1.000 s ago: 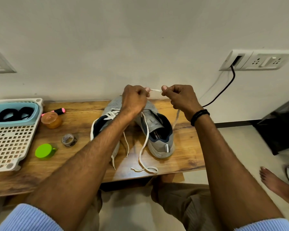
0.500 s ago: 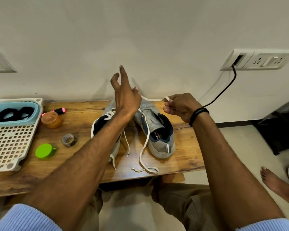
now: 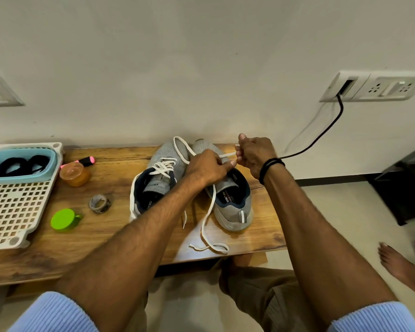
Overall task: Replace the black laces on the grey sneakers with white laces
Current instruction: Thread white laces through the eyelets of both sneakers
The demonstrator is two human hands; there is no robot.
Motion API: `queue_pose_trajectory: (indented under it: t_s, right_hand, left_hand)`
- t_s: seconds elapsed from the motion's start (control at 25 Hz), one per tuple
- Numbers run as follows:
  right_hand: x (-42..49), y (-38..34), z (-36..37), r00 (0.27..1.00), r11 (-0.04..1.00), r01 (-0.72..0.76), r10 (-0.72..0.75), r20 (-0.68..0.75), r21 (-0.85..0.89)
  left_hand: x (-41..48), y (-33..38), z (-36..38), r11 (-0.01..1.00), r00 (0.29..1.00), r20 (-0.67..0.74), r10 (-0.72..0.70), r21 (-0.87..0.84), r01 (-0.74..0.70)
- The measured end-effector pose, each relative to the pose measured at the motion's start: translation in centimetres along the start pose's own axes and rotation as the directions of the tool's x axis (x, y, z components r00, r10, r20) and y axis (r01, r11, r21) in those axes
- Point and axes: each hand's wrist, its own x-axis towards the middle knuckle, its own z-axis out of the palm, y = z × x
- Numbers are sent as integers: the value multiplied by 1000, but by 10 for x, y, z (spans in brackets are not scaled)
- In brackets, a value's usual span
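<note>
White lace [image 3: 207, 212] is at frame center: a short stretch runs between both hands, a loop arcs over the sneaker toes, and a long tail drops to the wooden bench [image 3: 106, 231] front edge. Left hand [image 3: 207, 167] has its fingers curled, pinching the lace over the second grey sneaker [image 3: 235, 204]. Right hand [image 3: 255, 154] is closed, pinching the lace tip. Laced grey sneaker [image 3: 153, 185] sits just left, touching or nearly. Further left are a tape roll [image 3: 100, 203], green lid [image 3: 64, 219], orange jar [image 3: 74, 174] and pink highlighter [image 3: 88, 160]. Far left, a blue tub [image 3: 50, 164] holding black coiled laces [image 3: 17, 164] sits on a white perforated tray [image 3: 15, 212]. Upper right: wall socket [image 3: 379, 87] with black cable [image 3: 321, 137].
</note>
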Motion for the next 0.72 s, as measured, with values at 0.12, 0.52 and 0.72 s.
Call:
queue_pose_trajectory:
  t_s: [0.12,0.52,0.72]
  right_hand:
    - [6,8,-4,998,997,-50,47,46,51]
    - [22,31,-13,994,961,39,-10,105,-274]
    - [25,31,-22,987,938,-17,71,145,-346]
  left_hand:
    - [8,-1,1,998,996,64,-67,16,66]
    - [-3,-1,-17,996,946,324,26,72,-52]
    - [-1,1,-13,925,969,234,78,346,-158]
